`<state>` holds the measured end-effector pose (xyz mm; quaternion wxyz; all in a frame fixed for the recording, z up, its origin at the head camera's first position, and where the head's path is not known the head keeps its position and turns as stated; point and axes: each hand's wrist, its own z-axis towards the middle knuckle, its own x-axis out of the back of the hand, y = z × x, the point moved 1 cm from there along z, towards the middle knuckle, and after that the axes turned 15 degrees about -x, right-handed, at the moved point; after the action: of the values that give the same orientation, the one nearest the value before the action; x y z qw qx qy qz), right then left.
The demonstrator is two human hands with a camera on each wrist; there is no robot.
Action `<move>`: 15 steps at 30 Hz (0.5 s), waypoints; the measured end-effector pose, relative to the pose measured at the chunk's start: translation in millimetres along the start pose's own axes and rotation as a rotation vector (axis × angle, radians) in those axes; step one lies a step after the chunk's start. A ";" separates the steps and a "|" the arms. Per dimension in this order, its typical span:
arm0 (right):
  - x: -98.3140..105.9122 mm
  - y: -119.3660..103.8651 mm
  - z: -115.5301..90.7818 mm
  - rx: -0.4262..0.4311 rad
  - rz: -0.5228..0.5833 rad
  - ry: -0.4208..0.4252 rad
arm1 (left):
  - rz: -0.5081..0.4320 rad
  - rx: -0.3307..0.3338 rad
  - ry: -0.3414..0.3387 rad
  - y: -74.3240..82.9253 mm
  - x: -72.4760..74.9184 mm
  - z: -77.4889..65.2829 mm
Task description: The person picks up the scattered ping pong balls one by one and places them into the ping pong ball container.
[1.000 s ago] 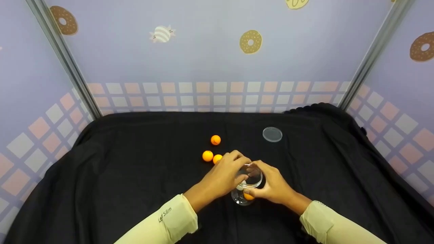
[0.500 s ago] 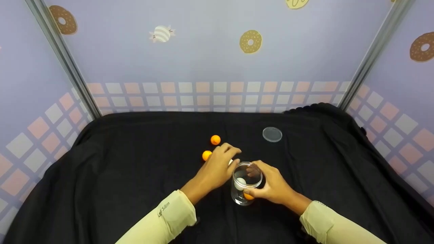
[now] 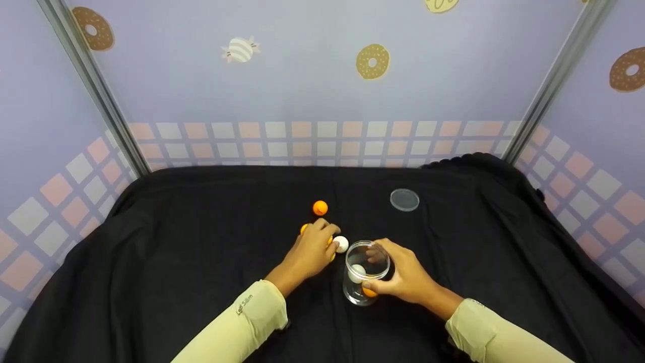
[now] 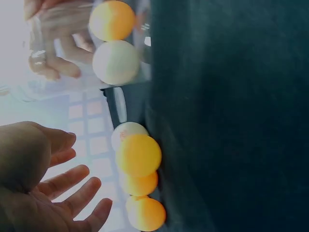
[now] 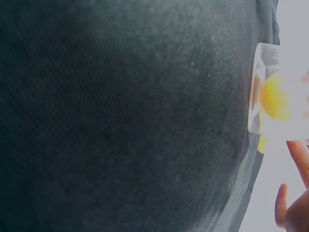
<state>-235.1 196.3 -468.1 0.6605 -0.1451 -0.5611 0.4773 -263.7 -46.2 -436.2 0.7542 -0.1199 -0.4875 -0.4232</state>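
In the head view my right hand [image 3: 405, 276] grips a clear jar [image 3: 359, 300] by its side, upright on the black cloth. A white ping-pong ball [image 3: 356, 273] and an orange ping-pong ball [image 3: 369, 292] lie inside it. Left of the jar, my left hand [image 3: 308, 252] is over several orange balls and partly hides them. Beside its fingertips sits another white ball [image 3: 341, 244]. The left wrist view has the left hand [image 4: 63, 188] with fingers spread, apart from the nearest orange ball [image 4: 139, 155]. One more orange ball [image 3: 320, 207] lies farther back.
A clear round lid [image 3: 404, 200] lies flat behind the jar, to the right. Black cloth [image 3: 211, 242] covers the table, with folds at its sides. Patterned walls [image 3: 312, 91] enclose the back and both sides.
My left hand has moved left from the jar's mouth to the loose balls. The white ball in the jar now shows clearly. My right hand and the jar have stayed put.
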 end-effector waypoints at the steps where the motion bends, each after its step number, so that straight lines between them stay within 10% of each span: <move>1: -0.3 2.4 0.2 -0.002 -0.004 -0.002 | 0.004 0.007 -0.010 -1.4 -1.8 -0.7; 15: -0.3 3.4 0.5 0.006 -0.006 -0.001 | 0.029 0.047 -0.120 -11.0 -18.4 -8.1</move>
<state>-237.1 197.5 -470.6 0.6619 -0.1411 -0.5605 0.4774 -270.0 -48.2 -458.1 0.7323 -0.1341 -0.5399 -0.3928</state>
